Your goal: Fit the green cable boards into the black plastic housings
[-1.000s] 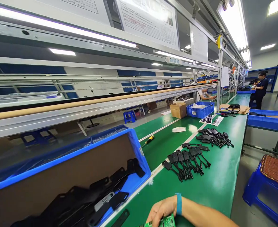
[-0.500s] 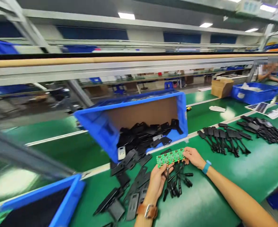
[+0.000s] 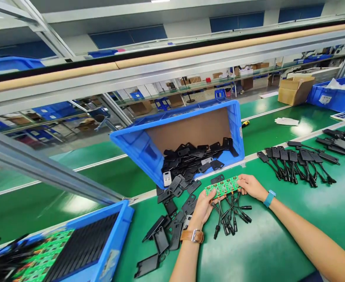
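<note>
A green circuit board strip (image 3: 223, 188) is held level between my two hands above the green bench. My left hand (image 3: 204, 204) grips its left end, thumb on top. At the right end, my right hand (image 3: 251, 187) pinches the board's edge. Several short black cables (image 3: 229, 217) with plug ends hang from the board's near side. Left of my left hand lie loose black plastic cases (image 3: 176, 219), spread over the bench. Behind the board, a blue bin (image 3: 176, 122) lies tipped on its side, with more black cases (image 3: 190, 158) spilling from it.
Front left, a blue crate (image 3: 113, 250) holds black strips and more green boards (image 3: 47, 250) with cables. Cased cables (image 3: 295, 160) lie in a pile to the right. Farther back are a white glove (image 3: 286, 122), a cardboard box (image 3: 295, 91) and a blue tub (image 3: 333, 96). A metal rail (image 3: 172, 76) crosses above the bench.
The camera view has tilted and shifted left, showing more of the crate's contents. Both hands still hold the board, and its hanging cables are more spread out.
</note>
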Tool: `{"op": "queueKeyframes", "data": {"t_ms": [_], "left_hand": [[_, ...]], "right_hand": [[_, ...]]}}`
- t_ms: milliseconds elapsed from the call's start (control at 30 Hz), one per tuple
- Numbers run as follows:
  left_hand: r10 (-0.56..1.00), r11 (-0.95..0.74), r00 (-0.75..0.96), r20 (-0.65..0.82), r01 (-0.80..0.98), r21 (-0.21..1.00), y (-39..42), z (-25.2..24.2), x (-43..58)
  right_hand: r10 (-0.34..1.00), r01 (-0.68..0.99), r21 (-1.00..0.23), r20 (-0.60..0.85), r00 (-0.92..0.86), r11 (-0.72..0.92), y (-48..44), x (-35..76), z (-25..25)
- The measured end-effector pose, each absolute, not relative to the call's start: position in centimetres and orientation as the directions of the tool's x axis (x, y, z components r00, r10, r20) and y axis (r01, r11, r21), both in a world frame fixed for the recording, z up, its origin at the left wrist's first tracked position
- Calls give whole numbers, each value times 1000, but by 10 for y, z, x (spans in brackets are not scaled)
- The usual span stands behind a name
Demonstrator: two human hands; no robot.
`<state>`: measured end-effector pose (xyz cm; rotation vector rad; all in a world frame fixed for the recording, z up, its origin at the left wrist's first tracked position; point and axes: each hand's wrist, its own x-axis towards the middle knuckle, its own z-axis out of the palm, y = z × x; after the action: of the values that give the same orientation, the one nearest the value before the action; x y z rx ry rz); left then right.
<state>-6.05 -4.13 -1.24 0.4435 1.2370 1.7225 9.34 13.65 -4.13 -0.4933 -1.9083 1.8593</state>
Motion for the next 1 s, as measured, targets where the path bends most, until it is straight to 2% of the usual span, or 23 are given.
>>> {"op": "queueKeyframes", "data": {"t_ms": [267,1000], "left_hand": [[818,-47,-518,-251,-495,867,-39,-19,-63],[830,-73,-508,-231,-508,858,-40,-19,-60]], "right_hand": [[511,-39,-999,45,-858,23,140,96,-45],[489,-30,-998,54,-871,56,138,100,-40]]}}
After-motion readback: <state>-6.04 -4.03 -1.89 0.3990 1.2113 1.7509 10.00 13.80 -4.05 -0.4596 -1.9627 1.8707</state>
